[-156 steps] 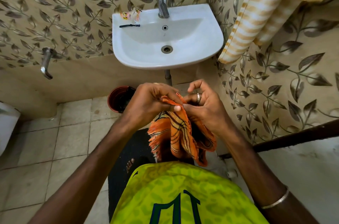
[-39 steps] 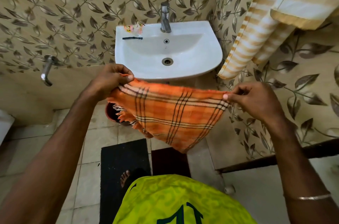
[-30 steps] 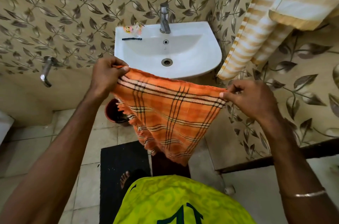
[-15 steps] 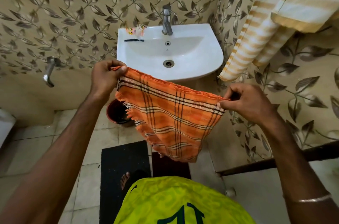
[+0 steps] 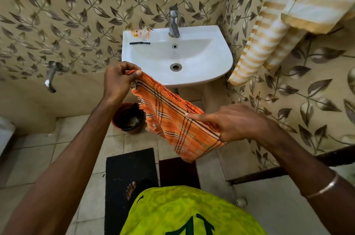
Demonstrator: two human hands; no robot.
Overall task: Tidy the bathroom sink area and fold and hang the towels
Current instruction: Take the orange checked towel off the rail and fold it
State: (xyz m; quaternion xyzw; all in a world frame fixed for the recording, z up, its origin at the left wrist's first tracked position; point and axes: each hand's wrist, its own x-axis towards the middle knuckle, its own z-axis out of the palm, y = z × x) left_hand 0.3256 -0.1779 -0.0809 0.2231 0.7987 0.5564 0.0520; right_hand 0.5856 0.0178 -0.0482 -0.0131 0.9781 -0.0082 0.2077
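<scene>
While I stand before the white ceramic wall sink [image 5: 221, 56], my left hand [image 5: 118, 81] pinches one top corner of the orange checked cotton towel [image 5: 172, 121] between thumb and curled fingers, level with the sink's front rim. My right hand [image 5: 236, 123] holds the opposite end lower down, forefinger stretched along the cloth, thumb hidden beneath it. That towel slopes down between my hands, its fringed edge hanging above the brown round bucket [image 5: 127, 117] on the tiled floor [image 5: 38, 154].
</scene>
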